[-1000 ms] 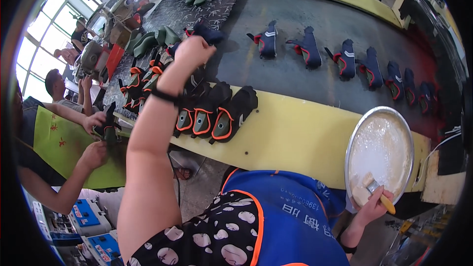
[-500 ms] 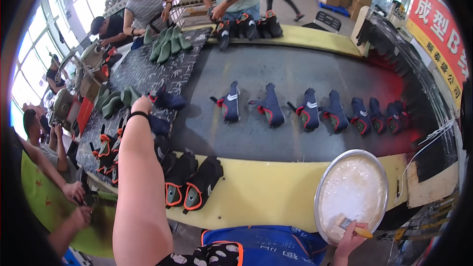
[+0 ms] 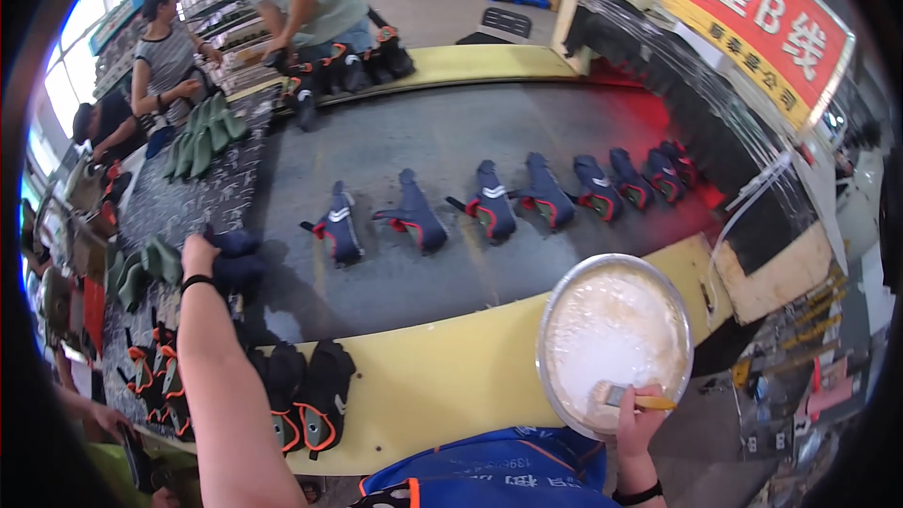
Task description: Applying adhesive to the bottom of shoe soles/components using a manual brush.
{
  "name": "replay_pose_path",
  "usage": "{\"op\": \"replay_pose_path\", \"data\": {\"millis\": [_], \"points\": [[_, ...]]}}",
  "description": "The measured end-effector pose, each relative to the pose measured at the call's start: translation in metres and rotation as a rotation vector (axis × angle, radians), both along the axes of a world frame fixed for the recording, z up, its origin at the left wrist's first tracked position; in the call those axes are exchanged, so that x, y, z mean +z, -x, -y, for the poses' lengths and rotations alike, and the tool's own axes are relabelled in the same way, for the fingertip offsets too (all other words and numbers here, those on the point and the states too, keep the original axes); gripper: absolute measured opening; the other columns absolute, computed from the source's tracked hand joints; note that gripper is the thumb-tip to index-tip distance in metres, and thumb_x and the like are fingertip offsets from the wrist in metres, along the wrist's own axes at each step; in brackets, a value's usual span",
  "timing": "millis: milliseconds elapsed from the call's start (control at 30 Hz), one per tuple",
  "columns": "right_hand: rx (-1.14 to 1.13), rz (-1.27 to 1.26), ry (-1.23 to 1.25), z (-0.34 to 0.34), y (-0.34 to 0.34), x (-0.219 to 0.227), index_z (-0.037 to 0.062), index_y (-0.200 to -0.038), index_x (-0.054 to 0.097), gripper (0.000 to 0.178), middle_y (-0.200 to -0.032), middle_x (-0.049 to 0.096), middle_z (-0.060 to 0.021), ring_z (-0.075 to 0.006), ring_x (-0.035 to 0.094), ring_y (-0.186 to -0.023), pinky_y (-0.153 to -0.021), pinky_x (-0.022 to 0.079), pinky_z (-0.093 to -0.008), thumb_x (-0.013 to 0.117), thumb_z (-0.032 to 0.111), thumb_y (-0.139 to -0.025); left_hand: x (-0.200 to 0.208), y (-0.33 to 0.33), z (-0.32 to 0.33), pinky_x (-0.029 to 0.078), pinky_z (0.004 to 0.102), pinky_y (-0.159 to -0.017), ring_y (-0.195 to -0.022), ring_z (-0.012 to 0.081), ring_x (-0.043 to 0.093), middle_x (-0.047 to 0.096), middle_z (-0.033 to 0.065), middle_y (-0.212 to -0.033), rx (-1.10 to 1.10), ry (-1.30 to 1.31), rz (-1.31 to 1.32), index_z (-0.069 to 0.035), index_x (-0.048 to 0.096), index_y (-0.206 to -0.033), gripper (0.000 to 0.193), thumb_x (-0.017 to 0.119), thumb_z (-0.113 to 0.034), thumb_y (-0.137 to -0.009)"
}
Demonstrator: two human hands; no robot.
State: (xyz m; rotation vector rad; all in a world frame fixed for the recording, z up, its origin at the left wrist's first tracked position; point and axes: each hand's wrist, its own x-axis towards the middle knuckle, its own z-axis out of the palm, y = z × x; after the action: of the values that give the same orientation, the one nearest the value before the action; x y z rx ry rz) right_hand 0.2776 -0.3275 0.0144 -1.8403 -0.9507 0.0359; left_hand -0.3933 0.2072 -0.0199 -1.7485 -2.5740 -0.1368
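Observation:
My left hand (image 3: 199,252) reaches far out to the left, its fingers closed at the end of a navy shoe upper (image 3: 235,241). Another navy upper (image 3: 239,273) lies just nearer, beside my wrist. In my right hand (image 3: 640,423) is a brush (image 3: 656,403) with a yellow handle. Its bristles rest in the white paste inside a round metal pan (image 3: 544,348), at the lower right. Across the dark conveyor belt (image 3: 376,306) runs a row of several navy shoe uppers (image 3: 495,199) with red trim.
Black shoes (image 3: 325,395) with orange trim stand on the yellow ledge (image 3: 451,357) and left of my forearm. Green shoe lasts (image 3: 202,139) sit on the patterned table. Co-workers (image 3: 310,0) stand across the belt. A dark-curtained machine (image 3: 649,33) glows red at the right.
The view has swung right, so the belt, shoes and pan appear further left. My left hand stays at the navy upper; my right still holds the brush in the paste.

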Motion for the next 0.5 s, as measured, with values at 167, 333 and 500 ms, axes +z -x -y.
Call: {"op": "replay_pose_path", "data": {"millis": [167, 333, 500], "points": [[-0.032, -0.016, 0.037, -0.002, 0.004, 0.008, 0.0033, -0.082, 0.051, 0.017, -0.074, 0.050, -0.0034, -0.0111, 0.048, -0.069, -0.064, 0.040, -0.0268, 0.066, 0.001, -0.089, -0.014, 0.017, -0.012, 0.058, 0.0406, -0.085, -0.100, 0.0302, 0.071, 0.073, 0.0178, -0.104, 0.140, 0.053, 0.004, -0.002, 0.073, -0.102, 0.053, 0.090, -0.035, -0.065], [0.011, -0.178, -0.073, 0.001, 0.006, 0.005, 0.0028, -0.081, 0.051, 0.019, -0.073, 0.050, -0.0016, -0.0085, 0.048, -0.070, -0.063, 0.040, -0.0246, 0.066, 0.003, -0.091, -0.024, -0.008, -0.021, 0.057, 0.0437, -0.084, -0.096, 0.0290, 0.071, 0.074, 0.0139, -0.098, 0.094, 0.199, 0.084, -0.005, 0.073, -0.094, 0.042, 0.088, -0.036, -0.069], [0.016, -0.129, -0.127, 0.003, 0.004, 0.002, 0.0027, -0.081, 0.050, 0.019, -0.074, 0.050, -0.0016, -0.0087, 0.048, -0.070, -0.063, 0.040, -0.0243, 0.066, 0.003, -0.092, 0.029, -0.102, 0.040, 0.057, 0.0464, -0.074, -0.077, 0.0270, 0.069, 0.069, 0.0082, -0.085, 0.322, -0.020, 1.349, -0.008, 0.069, -0.089, 0.024, 0.085, -0.020, -0.077]]}}
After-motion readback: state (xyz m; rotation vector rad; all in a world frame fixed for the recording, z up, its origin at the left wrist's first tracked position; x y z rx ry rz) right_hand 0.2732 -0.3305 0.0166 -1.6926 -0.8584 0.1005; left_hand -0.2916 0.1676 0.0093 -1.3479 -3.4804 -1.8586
